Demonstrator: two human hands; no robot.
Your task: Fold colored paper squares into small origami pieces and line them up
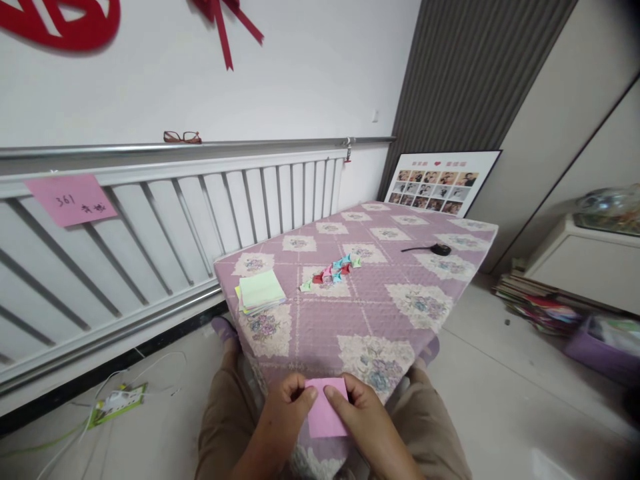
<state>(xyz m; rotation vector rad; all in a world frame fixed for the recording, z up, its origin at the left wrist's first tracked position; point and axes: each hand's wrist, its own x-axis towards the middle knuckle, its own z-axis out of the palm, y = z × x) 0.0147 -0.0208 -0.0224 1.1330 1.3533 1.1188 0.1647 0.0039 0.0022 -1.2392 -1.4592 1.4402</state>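
A pink square of paper [327, 417] is held between both hands at the near edge of the table. My left hand [290, 410] pinches its upper left part with thumb and fingers. On the other side, my right hand [357, 403] grips the upper right part, thumb on top. Beyond the hands, several small folded paper pieces [330, 272] in red, blue, pink and green lie in slanting rows on the floral tablecloth [330, 330]. A stack of paper squares [261, 291], pale green on top, rests at the table's left side.
A black spoon-like object [440, 249] lies toward the table's right side. White radiator [250, 200] runs along the left and back. A photo board [443, 183] leans behind the table. A power strip [117, 403] with cables is on the floor at left.
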